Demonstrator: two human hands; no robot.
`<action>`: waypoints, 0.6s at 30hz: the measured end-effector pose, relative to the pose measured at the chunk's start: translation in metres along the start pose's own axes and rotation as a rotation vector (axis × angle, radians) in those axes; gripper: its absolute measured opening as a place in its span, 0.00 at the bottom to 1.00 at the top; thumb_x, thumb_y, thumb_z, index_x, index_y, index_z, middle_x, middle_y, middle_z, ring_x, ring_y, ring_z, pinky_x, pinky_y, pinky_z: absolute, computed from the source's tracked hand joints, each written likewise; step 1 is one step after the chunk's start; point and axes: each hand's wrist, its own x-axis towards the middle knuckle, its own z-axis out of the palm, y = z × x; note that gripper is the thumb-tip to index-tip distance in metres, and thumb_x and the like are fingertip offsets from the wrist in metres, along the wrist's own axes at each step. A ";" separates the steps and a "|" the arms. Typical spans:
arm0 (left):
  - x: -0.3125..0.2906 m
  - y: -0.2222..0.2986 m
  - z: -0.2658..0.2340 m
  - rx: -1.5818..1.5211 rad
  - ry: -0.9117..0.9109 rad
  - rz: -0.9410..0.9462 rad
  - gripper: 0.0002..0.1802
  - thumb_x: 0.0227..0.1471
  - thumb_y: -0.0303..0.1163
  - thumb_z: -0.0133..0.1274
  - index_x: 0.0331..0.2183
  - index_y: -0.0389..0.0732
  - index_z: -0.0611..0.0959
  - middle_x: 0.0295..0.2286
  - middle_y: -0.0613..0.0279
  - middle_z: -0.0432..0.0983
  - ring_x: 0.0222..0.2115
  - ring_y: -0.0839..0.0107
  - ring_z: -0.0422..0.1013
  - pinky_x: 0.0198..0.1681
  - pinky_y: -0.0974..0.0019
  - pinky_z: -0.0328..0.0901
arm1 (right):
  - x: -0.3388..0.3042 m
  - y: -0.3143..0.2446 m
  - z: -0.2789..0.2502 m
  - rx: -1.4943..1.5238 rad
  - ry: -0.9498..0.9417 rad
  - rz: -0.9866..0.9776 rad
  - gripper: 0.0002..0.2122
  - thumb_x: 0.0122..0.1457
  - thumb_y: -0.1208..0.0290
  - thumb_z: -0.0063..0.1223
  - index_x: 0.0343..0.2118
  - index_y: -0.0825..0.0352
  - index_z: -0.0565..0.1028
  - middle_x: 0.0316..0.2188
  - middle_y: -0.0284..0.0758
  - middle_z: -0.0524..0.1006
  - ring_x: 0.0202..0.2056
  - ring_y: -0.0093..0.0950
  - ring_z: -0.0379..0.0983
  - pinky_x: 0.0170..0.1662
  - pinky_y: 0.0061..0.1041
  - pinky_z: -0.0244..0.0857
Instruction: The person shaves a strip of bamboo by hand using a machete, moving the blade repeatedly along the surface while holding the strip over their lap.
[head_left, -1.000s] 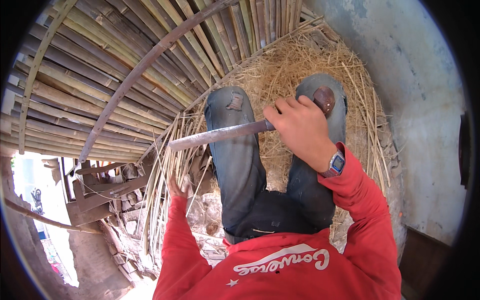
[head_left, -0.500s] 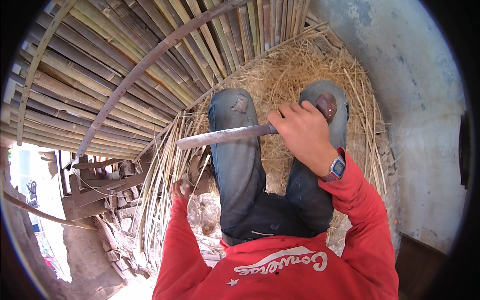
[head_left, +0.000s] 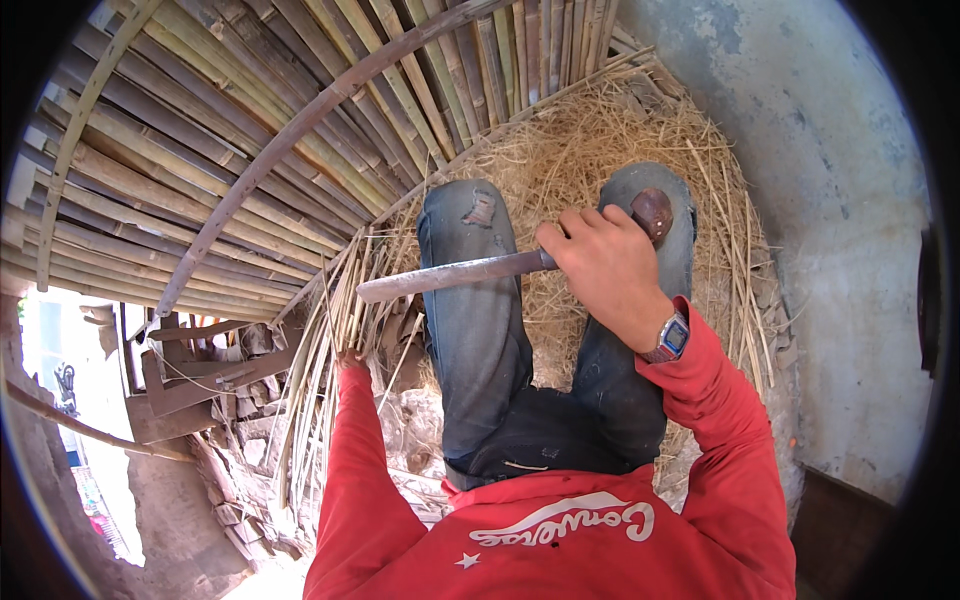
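My right hand [head_left: 605, 265] is closed round the dark handle of a machete [head_left: 455, 273], whose rounded brown butt [head_left: 652, 213] shows above the right knee. The blade lies level across my thighs, its worn grey tip pointing left. At the end of the outstretched left arm, my left hand [head_left: 351, 357] is closed on a bunch of thin bamboo strips [head_left: 345, 315] beside my left leg. Its fingers are small in view and partly hidden among the strips. The bunch rises from the hand toward the bamboo slats, just left of the blade tip.
A bamboo slat panel [head_left: 300, 130] with curved crosspieces fills the upper left. Shavings [head_left: 560, 140] and loose strips cover the ground round my jeans-clad knees [head_left: 465, 300]. A bluish wall [head_left: 840, 200] stands close on the right. Broken bricks and a wooden frame [head_left: 210, 385] lie left.
My left hand has moved slightly up and left, and strips are now bunched above it. The right hand and machete have hardly moved.
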 end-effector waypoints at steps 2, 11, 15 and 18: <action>-0.003 0.007 0.010 -0.065 0.025 0.029 0.15 0.50 0.36 0.65 0.41 0.47 0.81 0.43 0.43 0.77 0.45 0.42 0.74 0.48 0.44 0.68 | -0.001 0.000 -0.001 -0.020 -0.009 0.004 0.07 0.52 0.71 0.57 0.35 0.61 0.78 0.27 0.31 0.76 0.34 0.30 0.77 0.41 0.29 0.66; 0.004 -0.012 0.034 -0.229 0.070 0.045 0.23 0.51 0.29 0.63 0.48 0.47 0.74 0.39 0.47 0.75 0.38 0.47 0.75 0.41 0.44 0.68 | -0.002 0.000 -0.001 -0.010 -0.018 0.006 0.07 0.53 0.70 0.56 0.35 0.61 0.78 0.27 0.31 0.76 0.34 0.29 0.77 0.40 0.29 0.66; 0.013 -0.027 0.006 -0.392 0.156 0.172 0.22 0.54 0.26 0.61 0.49 0.37 0.72 0.39 0.49 0.71 0.32 0.56 0.71 0.33 0.53 0.66 | -0.001 0.001 -0.003 0.010 0.018 -0.003 0.06 0.53 0.70 0.56 0.35 0.61 0.78 0.27 0.31 0.76 0.34 0.30 0.77 0.41 0.29 0.66; 0.032 -0.003 -0.044 -0.494 0.383 0.382 0.20 0.60 0.28 0.57 0.51 0.35 0.71 0.35 0.51 0.75 0.28 0.65 0.69 0.29 0.61 0.66 | -0.002 -0.001 -0.001 -0.005 0.001 -0.009 0.06 0.53 0.71 0.56 0.35 0.61 0.78 0.27 0.32 0.76 0.34 0.30 0.77 0.41 0.29 0.66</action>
